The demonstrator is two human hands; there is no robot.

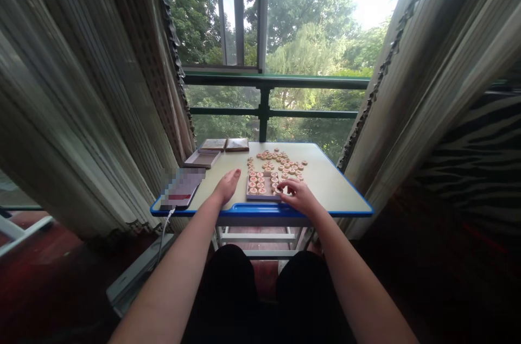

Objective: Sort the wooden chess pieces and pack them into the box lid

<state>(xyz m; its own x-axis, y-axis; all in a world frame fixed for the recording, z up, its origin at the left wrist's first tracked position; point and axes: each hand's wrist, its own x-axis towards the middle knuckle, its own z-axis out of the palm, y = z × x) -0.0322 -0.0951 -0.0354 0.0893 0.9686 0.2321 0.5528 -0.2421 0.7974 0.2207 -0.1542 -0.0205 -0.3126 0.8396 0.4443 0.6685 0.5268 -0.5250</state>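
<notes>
A shallow box [260,198] stands near the front edge of the table, with rows of round wooden Chinese chess pieces [256,183] in it, marked in red. Columns fill its left side and one runs along the right, with a bare strip between. At the box's front right corner, my right hand [300,196] has its thumb and fingers pinched round a Chinese chess piece [278,190], partly hidden by the fingertips. My left hand [228,185] rests on the table left of the box, fingers stretched out and holding nothing. Loose Chinese chess pieces [285,161] lie scattered behind the box.
A tablet-like device [185,197], partly blurred out, lies at the left with a white cable [164,230] hanging over the edge. Behind it are an open box lid [202,158] and two flat cases [237,144]. The table [325,186] has a raised blue rim.
</notes>
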